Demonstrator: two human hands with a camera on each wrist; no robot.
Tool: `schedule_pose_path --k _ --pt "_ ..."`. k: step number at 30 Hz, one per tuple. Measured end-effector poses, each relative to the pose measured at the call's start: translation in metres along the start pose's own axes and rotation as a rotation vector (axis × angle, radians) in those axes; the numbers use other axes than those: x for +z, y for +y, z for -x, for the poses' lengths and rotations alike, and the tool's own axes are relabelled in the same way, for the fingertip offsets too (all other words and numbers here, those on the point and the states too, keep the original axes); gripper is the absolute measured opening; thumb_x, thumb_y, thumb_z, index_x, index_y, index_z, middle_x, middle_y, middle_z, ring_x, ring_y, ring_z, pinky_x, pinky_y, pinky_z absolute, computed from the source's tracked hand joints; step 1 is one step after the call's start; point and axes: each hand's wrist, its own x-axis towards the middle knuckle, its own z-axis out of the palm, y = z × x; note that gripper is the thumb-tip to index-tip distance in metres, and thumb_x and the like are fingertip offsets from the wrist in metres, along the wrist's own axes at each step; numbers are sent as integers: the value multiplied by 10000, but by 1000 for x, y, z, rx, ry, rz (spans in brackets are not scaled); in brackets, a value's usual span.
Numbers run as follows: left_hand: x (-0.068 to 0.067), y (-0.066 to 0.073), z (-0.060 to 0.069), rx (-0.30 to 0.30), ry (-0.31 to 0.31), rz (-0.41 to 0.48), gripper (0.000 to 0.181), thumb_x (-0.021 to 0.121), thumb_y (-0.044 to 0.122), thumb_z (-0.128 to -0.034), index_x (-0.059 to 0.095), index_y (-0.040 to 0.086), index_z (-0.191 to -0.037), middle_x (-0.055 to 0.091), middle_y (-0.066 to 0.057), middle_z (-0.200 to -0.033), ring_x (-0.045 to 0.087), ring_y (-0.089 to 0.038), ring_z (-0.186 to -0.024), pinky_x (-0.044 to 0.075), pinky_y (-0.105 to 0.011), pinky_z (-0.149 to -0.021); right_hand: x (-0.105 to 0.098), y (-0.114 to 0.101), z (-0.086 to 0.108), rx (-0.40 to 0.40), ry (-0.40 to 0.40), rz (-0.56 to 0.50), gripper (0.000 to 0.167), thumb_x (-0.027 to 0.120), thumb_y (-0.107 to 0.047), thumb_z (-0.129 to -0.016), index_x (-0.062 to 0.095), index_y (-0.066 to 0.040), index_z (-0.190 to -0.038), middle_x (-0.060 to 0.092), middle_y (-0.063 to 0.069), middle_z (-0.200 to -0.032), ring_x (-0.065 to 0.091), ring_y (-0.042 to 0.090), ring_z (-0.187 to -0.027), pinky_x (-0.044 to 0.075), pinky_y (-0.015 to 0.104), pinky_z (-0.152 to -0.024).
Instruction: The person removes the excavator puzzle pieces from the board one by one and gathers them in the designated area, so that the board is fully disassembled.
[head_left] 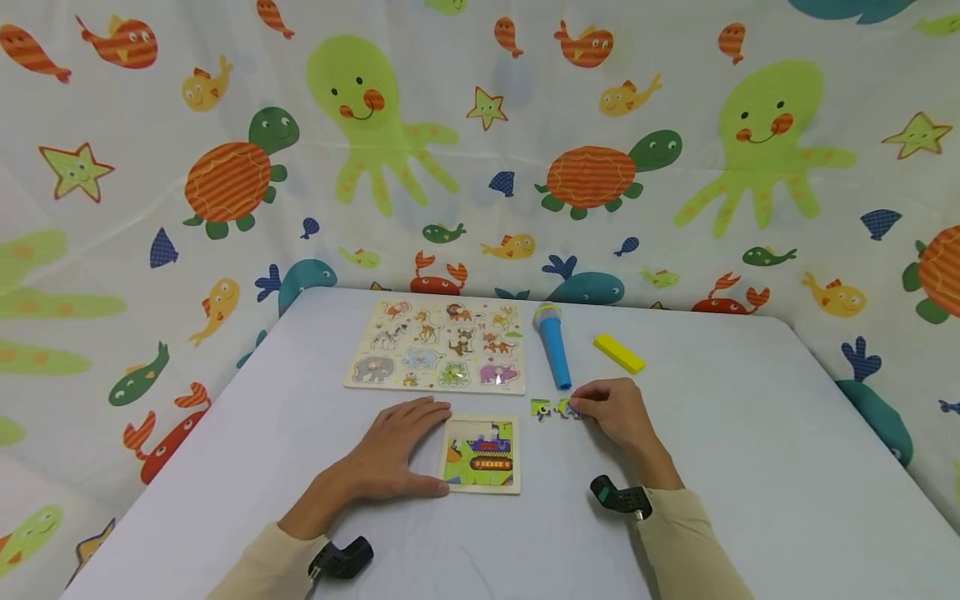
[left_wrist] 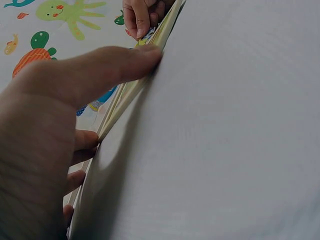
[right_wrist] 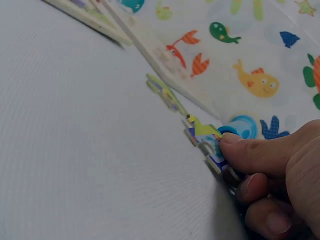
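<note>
A small wooden tray puzzle (head_left: pixel 480 490) with a vehicle picture lies on the table, part of its upper area uncovered. My left hand (head_left: pixel 390 446) is spread at its left side; in the left wrist view the thumb of that hand (left_wrist: pixel 50 100) rests on the tray's edge (left_wrist: pixel 114 114). To the right of the tray, my right hand (head_left: pixel 618 412) pinches a puzzle piece (head_left: pixel 575 408) low over the table. Another piece (head_left: pixel 541 408) lies to its left. The right wrist view has the right hand (right_wrist: pixel 285 170) with thumb and finger at the colourful piece (right_wrist: pixel 216 161).
Behind the small tray lies a large animal puzzle board (head_left: pixel 435 388). A blue toy microphone (head_left: pixel 554 348) stretches beside it, its lower end near the right hand. A yellow block (head_left: pixel 618 353) sits farther right. A patterned cloth (head_left: pixel 465 167) hangs at the back.
</note>
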Motion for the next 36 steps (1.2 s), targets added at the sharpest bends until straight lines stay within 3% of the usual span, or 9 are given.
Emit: schedule_pose_path --k 11,22,36 --pt "-1 1 -1 -16 -9 4 1019 666 789 -721 435 237 -1546 375 37 -1616 236 -272 -1531 221 -601 -1189 3 -1 -1 0 24 102 121 790 -159 -889 794 -60 -958 695 53 -854 567 178 -678 487 244 -575" --pt "0 -1 -1 -10 -2 -1 1033 663 801 -718 429 236 -1550 374 35 -1618 235 -271 -1532 213 -601 -1191 7 4 -1 -81 71 186 90 825 -163 -859 793 -81 -878 634 52 -888 564 175 -626 483 247 -550" --pt "0 0 -1 -23 -12 3 1024 671 789 -717 428 246 -1551 370 42 -1620 229 -264 -1534 213 -587 -1197 6 0 1 -95 60 222 100 807 -155 -875 789 -61 -900 642 64 -889 557 160 -615 469 235 -543"
